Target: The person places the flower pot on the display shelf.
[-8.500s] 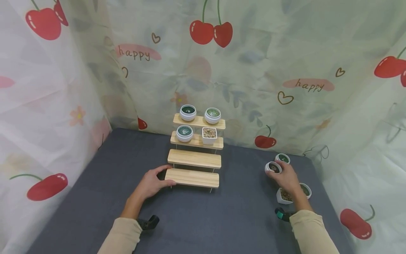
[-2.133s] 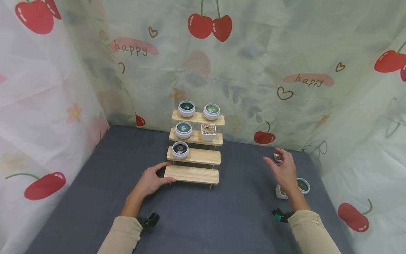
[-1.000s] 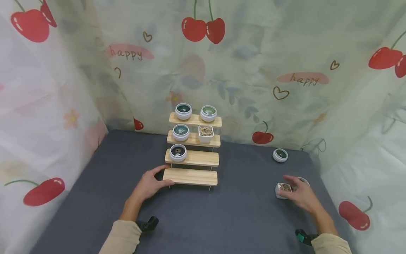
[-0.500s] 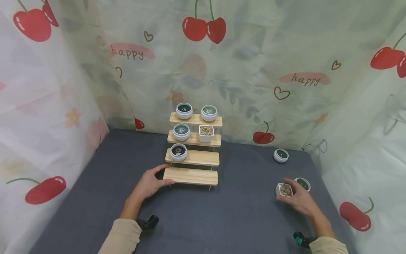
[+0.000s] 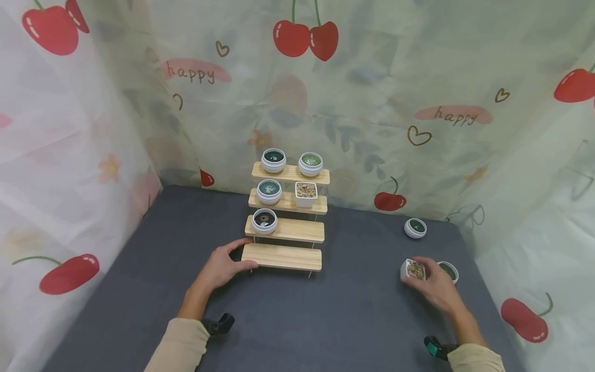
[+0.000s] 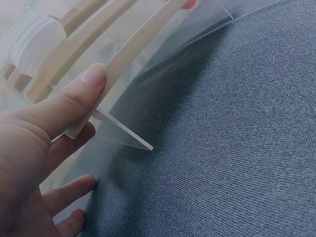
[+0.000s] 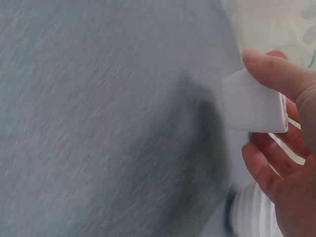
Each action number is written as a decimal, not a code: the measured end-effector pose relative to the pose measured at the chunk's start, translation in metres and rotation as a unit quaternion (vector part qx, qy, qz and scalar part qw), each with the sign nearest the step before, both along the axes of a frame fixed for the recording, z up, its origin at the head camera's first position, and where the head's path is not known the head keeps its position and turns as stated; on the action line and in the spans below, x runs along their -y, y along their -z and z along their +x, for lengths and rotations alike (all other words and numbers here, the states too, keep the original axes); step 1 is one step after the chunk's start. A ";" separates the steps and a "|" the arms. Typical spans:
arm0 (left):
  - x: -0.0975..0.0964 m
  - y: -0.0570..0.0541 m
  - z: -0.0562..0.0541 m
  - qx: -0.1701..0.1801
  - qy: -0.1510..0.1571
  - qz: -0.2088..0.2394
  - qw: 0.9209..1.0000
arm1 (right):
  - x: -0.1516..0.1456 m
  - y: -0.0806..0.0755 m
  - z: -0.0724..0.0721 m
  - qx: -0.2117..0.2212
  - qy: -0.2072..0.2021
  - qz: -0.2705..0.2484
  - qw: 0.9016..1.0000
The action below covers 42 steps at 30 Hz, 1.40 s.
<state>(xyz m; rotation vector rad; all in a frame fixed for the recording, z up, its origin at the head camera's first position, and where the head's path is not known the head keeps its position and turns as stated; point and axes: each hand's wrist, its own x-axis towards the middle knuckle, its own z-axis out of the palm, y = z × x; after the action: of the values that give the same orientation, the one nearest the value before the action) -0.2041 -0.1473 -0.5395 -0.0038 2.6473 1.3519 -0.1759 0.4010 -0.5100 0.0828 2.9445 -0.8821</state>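
My left hand (image 5: 224, 266) grips the left end of the lowest board of a four-step wooden display stand (image 5: 283, 257), thumb along its front edge in the left wrist view (image 6: 79, 96). Over at the right, my right hand (image 5: 439, 284) holds a small square white pot (image 5: 412, 269) filled with brownish bits, pinched between thumb and fingers. The right wrist view shows this pot (image 7: 252, 103) tilted, raised off the cloth with its shadow beside it. Round white pots stand on the upper boards, and a dark-filled one (image 5: 264, 221) is on the left of the third board.
A round pot (image 5: 416, 228) with green filling stands at the back right of the dark cloth-covered table (image 5: 353, 310). Another round pot (image 5: 448, 271) is just behind my right hand. A cherry-printed curtain (image 5: 362, 93) encloses the table's back and sides.
The dark-filled round pot went from my right hand onto the third board. My right hand then took hold of the square pot and lifted it. My left hand stays at the stand.
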 end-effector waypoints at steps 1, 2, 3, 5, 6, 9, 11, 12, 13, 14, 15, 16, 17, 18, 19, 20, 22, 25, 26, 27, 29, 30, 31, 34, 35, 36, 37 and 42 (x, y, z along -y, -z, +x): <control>0.000 0.000 0.000 -0.001 0.001 -0.001 1.000 | 0.002 -0.003 -0.001 0.003 0.006 0.001 1.000; 0.000 0.000 0.000 -0.003 0.002 -0.002 1.000 | 0.005 -0.005 -0.002 0.005 0.011 0.001 1.000; -0.001 0.000 0.001 -0.003 0.003 -0.002 1.000 | 0.007 -0.008 -0.004 0.006 0.016 0.002 1.000; -0.001 -0.001 0.001 -0.003 0.003 -0.001 1.000 | 0.013 -0.015 -0.007 0.001 0.024 -0.004 1.000; -0.001 -0.001 0.001 -0.002 0.002 0.001 1.000 | 0.016 -0.019 -0.009 -0.005 0.026 -0.009 1.000; -0.001 -0.002 0.002 -0.001 0.000 0.004 1.000 | 0.025 -0.028 -0.014 -0.031 0.033 -0.026 0.999; -0.001 -0.002 0.002 -0.001 0.001 0.003 1.000 | 0.031 -0.034 -0.016 -0.050 0.034 -0.041 0.997; -0.001 -0.002 0.002 0.000 0.002 0.001 1.000 | 0.034 -0.036 -0.017 -0.059 0.035 -0.046 0.997; -0.001 -0.002 0.001 0.000 0.002 0.000 1.000 | 0.037 -0.039 -0.018 -0.067 0.035 -0.052 0.996; -0.001 -0.002 0.001 0.001 0.002 -0.001 1.000 | 0.041 -0.041 -0.019 -0.075 0.035 -0.058 0.995; -0.002 -0.002 0.000 0.002 0.002 -0.001 1.000 | 0.044 -0.043 -0.019 -0.083 0.033 -0.064 0.994; -0.002 -0.002 0.000 0.003 0.002 -0.001 1.000 | 0.048 -0.045 -0.020 -0.090 0.031 -0.069 0.993; -0.003 -0.002 0.000 0.004 0.002 -0.001 1.000 | 0.051 -0.047 -0.021 -0.097 0.029 -0.075 0.992; -0.003 -0.003 -0.001 0.005 0.002 -0.001 1.000 | 0.055 -0.048 -0.023 -0.105 0.026 -0.076 0.991; -0.003 -0.003 -0.001 0.006 0.000 0.000 1.000 | 0.059 -0.049 -0.024 -0.110 0.023 -0.080 0.990; -0.003 -0.003 -0.001 0.008 -0.001 0.001 1.000 | 0.063 -0.050 -0.025 -0.117 0.019 -0.083 0.989; -0.003 -0.004 -0.001 0.007 -0.001 0.002 1.000 | 0.071 -0.052 -0.029 -0.132 0.010 -0.087 0.987; -0.002 -0.004 -0.001 0.006 0.000 0.003 1.000 | 0.083 -0.054 -0.034 -0.144 -0.005 -0.096 0.985; -0.002 -0.004 -0.001 0.005 0.001 0.003 1.000 | 0.087 -0.055 -0.036 -0.148 -0.010 -0.101 0.984; -0.002 -0.003 -0.001 0.004 0.001 0.003 1.000 | 0.091 -0.055 -0.038 -0.151 -0.015 -0.105 0.983; -0.001 -0.003 -0.001 0.006 0.002 0.002 1.000 | 0.098 -0.056 -0.041 -0.152 -0.025 -0.115 0.981; -0.001 -0.003 -0.002 0.006 0.002 0.002 1.000 | 0.102 -0.057 -0.043 -0.152 -0.028 -0.118 0.981; -0.001 -0.003 -0.002 0.007 0.003 0.002 1.000 | 0.106 -0.058 -0.044 -0.153 -0.030 -0.119 0.981; -0.001 -0.002 -0.001 0.008 0.004 0.005 1.000 | 0.116 -0.059 -0.047 -0.152 -0.036 -0.125 0.980; -0.001 -0.002 -0.001 0.008 0.004 0.005 1.000 | 0.120 -0.060 -0.048 -0.152 -0.037 -0.126 0.980; -0.001 -0.002 -0.001 0.008 0.004 0.005 1.000 | 0.124 -0.061 -0.049 -0.150 -0.039 -0.128 0.980; 0.000 -0.002 -0.001 0.008 0.004 0.005 1.000 | 0.127 -0.062 -0.049 -0.151 -0.042 -0.132 0.979; 0.001 -0.001 0.000 0.007 0.002 0.003 1.000 | 0.146 -0.066 -0.051 -0.158 -0.055 -0.149 0.975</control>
<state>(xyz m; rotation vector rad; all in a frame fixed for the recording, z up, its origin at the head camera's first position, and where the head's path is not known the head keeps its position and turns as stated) -0.2040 -0.1479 -0.5382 -0.0054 2.6304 1.3537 -0.2271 0.2547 -0.4443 -0.2584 3.0084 -1.4247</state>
